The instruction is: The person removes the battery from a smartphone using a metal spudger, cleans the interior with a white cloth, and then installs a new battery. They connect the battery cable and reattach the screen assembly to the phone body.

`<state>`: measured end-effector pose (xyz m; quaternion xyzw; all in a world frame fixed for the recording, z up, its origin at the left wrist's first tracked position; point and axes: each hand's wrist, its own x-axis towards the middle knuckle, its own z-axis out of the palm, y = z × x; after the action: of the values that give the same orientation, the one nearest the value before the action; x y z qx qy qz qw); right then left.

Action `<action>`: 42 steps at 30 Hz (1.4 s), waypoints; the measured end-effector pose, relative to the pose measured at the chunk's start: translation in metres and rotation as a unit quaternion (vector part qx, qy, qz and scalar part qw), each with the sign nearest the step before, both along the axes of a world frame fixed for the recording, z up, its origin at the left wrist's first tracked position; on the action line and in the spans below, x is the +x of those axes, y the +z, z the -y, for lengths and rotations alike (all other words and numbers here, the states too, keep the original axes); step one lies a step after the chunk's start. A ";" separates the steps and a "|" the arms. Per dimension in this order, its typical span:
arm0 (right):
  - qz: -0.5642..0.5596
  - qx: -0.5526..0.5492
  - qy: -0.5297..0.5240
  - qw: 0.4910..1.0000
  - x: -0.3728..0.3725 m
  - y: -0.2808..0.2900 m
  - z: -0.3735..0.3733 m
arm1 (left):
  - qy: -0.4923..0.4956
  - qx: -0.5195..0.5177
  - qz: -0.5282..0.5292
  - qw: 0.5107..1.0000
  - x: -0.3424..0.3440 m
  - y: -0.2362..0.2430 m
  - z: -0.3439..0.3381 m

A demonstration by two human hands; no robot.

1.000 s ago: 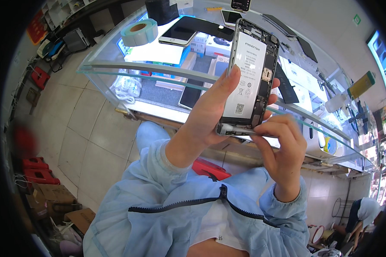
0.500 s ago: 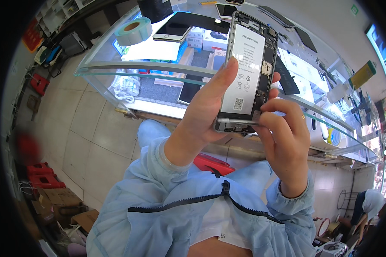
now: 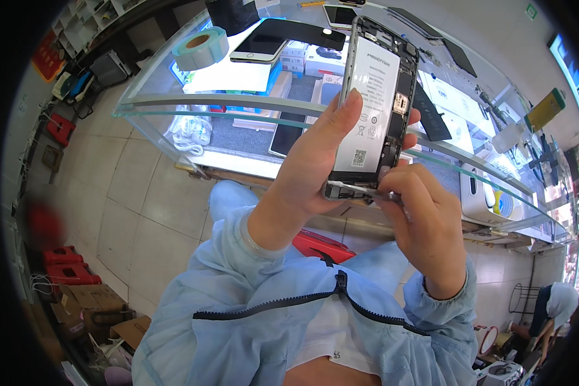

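An opened phone (image 3: 367,109), its long white battery and inner parts exposed, is tilted upright before me. My left hand (image 3: 312,148) grips it along both sides, thumb on the left edge, fingertips showing at the right. At the phone's lower end, my right hand (image 3: 424,212) pinches a thin whitish stick (image 3: 357,187) lying across the bottom edge; what its tip touches is too small to tell.
A glass counter (image 3: 148,100) bears a tape roll (image 3: 200,50), phones (image 3: 258,46), a black panel (image 3: 429,113) and small tools. Red cases (image 3: 71,275) and cardboard boxes stand at lower left. Another person (image 3: 555,301) bends at lower right.
My right hand, pinching the stick, has shifted slightly up and back down along the phone's bottom end. The phone sits slightly higher in view than a second ago, as does the counter.
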<state>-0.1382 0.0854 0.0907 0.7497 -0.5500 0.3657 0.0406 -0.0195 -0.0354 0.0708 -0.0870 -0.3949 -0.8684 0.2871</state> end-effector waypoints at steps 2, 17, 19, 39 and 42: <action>0.013 0.029 -0.012 0.999 0.004 0.004 -0.006 | 0.006 -0.005 0.002 1.000 0.000 0.000 -0.001; -0.104 -0.203 0.090 0.969 0.018 -0.015 -0.003 | 0.097 -0.030 -0.012 0.995 0.006 0.004 0.024; -0.127 -0.207 0.095 0.965 0.017 -0.023 -0.002 | 0.048 0.031 -0.041 0.997 0.005 -0.001 0.038; -0.153 -0.151 0.152 0.965 0.000 -0.034 -0.020 | 0.182 0.093 -0.077 0.976 0.033 0.015 0.106; -0.140 -0.146 0.157 0.967 -0.006 -0.035 -0.024 | 0.223 0.110 -0.065 0.966 0.037 0.020 0.115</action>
<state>-0.1437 0.1093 0.0557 0.8564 -0.3547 0.3354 0.1681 0.0176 -0.1503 0.0910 -0.0208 -0.2865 -0.8131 0.5064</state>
